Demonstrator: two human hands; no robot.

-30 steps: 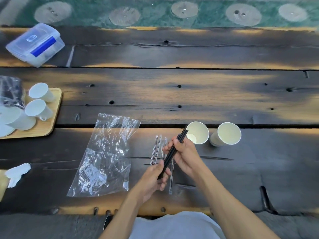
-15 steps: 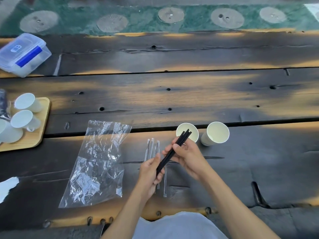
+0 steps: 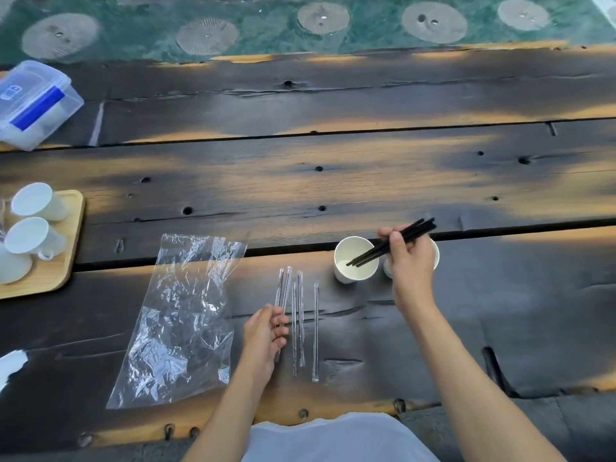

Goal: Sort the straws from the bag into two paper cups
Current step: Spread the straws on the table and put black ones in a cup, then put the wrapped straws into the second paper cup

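Dark wooden counter (image 3: pixel 333 181): black straws (image 3: pixel 393 243) were gripped in the right hand (image 3: pixel 411 261), tips dipped into the left paper cup (image 3: pixel 356 260); a clear wrapped straw (image 3: pixel 282 295) was pinched by the left hand (image 3: pixel 263 335).

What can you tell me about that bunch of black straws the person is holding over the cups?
The black straws are a small bundle of thin, straight, matte black sticks, plastic by the look of them. The right hand pinches them near the middle. They tilt steeply: the lower ends reach down inside the left paper cup, near its pale bottom, while the upper ends point up and to the right, past the fingers. An exact count is hard to make. They are unwrapped, unlike the clear-wrapped straws lying on the table.
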